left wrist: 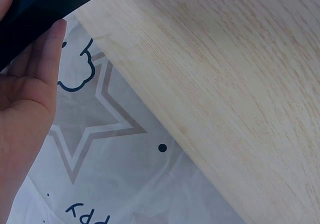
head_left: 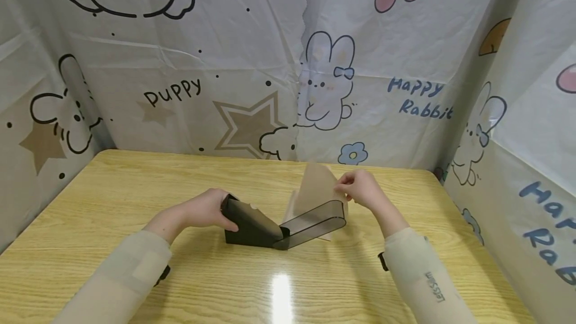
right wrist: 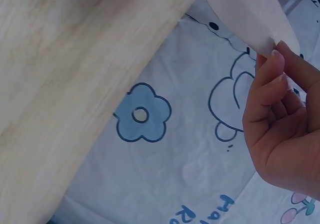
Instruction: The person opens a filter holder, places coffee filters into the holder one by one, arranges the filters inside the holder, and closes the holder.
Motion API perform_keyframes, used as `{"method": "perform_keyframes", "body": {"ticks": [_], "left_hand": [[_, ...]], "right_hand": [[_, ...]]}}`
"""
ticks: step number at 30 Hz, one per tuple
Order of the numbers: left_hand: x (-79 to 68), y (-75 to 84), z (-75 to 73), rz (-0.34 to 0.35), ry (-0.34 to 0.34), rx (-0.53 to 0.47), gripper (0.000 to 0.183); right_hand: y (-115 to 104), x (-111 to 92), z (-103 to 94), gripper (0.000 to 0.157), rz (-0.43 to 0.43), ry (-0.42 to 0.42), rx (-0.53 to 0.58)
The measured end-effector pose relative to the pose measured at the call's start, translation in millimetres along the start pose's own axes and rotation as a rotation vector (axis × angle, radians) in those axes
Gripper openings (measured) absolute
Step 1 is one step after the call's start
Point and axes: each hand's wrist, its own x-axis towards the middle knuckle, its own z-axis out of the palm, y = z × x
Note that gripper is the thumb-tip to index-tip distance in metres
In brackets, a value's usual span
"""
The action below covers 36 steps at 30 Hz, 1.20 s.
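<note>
On the table (head_left: 189,284), my left hand (head_left: 204,209) grips the back of a black holder (head_left: 247,224), thumb on its near side. A smoky see-through lid (head_left: 315,221) swings out to the right from the holder's low end. Behind that lid stands a brown paper sheet (head_left: 317,189), which looks like a coffee filter. My right hand (head_left: 360,189) pinches its right edge between thumb and fingers. More paper (head_left: 290,209) shows beside it, partly hidden by the lid. In the right wrist view, fingertips pinch the paper (right wrist: 250,18); the left wrist view shows the dark holder (left wrist: 45,13) against the palm.
A printed cloth (head_left: 252,39) with cartoon animals hangs behind the table and along both sides. The wooden table's far edge runs just behind the paper. A bright light reflection lies on the wood in front of the holder.
</note>
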Motion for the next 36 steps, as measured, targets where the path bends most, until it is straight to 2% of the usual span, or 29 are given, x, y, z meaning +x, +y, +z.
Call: {"method": "perform_keyframes", "body": {"ticks": [8,15,19,29,36], "left_hand": [[0.1,-0.5,0.4,0.002,0.003,0.002,0.019],[-0.2,-2.9,-0.5,0.037,-0.007,0.004,0.018],[0.8,-2.0,-0.1,0.010,0.003,0.001,0.020],[0.5,-0.8,0.7,-0.019,0.009,0.013,0.019],[0.3,-0.9,0.5,-0.003,0.009,0.017,0.019]], "right_hand": [[-12,-7,-13.4,0.013,-0.045,0.041,0.027],[-27,-16,-24.9,0.015,-0.046,0.062,0.026],[-34,-20,-29.4,0.017,-0.050,0.067,0.020],[-51,-28,-34.2,0.016,-0.087,0.094,0.011],[-64,-35,-34.3,0.014,-0.107,0.107,0.012]]}}
